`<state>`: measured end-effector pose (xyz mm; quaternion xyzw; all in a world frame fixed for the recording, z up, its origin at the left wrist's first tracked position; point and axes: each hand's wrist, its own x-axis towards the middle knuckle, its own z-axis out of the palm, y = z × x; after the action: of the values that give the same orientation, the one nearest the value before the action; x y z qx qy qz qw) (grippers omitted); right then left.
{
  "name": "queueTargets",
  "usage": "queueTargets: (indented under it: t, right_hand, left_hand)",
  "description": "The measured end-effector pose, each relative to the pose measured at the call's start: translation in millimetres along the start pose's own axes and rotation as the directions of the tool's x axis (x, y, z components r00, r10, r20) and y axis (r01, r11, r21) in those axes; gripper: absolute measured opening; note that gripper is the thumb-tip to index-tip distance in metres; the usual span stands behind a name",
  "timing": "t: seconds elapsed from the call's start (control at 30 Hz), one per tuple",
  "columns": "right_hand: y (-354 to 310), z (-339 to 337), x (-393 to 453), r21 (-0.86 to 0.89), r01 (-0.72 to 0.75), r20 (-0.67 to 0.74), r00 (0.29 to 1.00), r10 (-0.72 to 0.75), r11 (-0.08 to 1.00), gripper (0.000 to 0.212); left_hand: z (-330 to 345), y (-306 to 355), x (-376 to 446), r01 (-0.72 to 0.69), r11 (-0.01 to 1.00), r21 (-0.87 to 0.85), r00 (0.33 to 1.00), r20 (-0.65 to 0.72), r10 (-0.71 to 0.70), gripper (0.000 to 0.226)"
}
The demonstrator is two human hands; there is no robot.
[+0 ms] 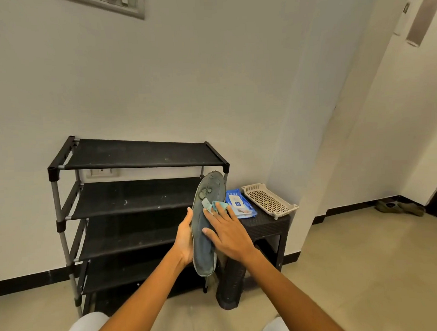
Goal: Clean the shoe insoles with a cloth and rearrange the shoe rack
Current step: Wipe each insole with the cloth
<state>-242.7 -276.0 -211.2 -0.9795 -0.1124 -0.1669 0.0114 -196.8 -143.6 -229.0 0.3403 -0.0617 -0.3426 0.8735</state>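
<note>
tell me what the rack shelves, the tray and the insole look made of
Rack shelves: likely black fabric, matte, stretched between metal-looking grey tubes. Tray: beige plastic, probably moulded, with a regular grid of holes. Insole: seemingly fabric over foam, dull grey-blue, with worn patches near the toe.

The left hand (184, 238) cups a worn grey-blue insole (207, 223) from behind, standing it pretty much upright in front of the black shoe rack (129, 209). The right hand (229, 233) is flat on its face, straight fingers pressing a light blue cloth (218, 206) against it. A wipes pack (240, 204) and beige basket (269, 200) sit on the black stool (265, 227) just right of the rack.
</note>
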Motion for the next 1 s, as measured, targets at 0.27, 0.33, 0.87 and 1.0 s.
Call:
queueTargets:
  t: [0.27,0.33,0.87,1.0]
  right_hand:
    - [-3.5,-5.5,-24.1,0.142,0.143,0.067,0.986,-0.154,0.979,0.062]
    - [-6.2,-4.4,-26.7,0.187,0.124,0.036,0.99,-0.133,0.975,0.063]
    - [0.8,0.4,-22.4,0.079,0.187,0.069,0.979,-0.192,0.979,0.068]
    - [18.9,-13.1,-5.8,0.05,-0.021,0.013,1.0,0.021,0.999,0.068]
  left_hand:
    - [0.9,5.2,6.9,0.05,0.998,-0.027,0.998,-0.031,-0.051,0.067]
    - [6.3,5.0,7.9,0.042,0.998,-0.054,0.998,-0.04,-0.045,0.064]
    - [10.2,-3.0,11.4,0.021,0.991,-0.131,0.998,0.062,-0.013,0.059]
    - [21.9,-9.3,13.5,0.003,0.998,-0.071,0.999,0.043,0.0,0.055]
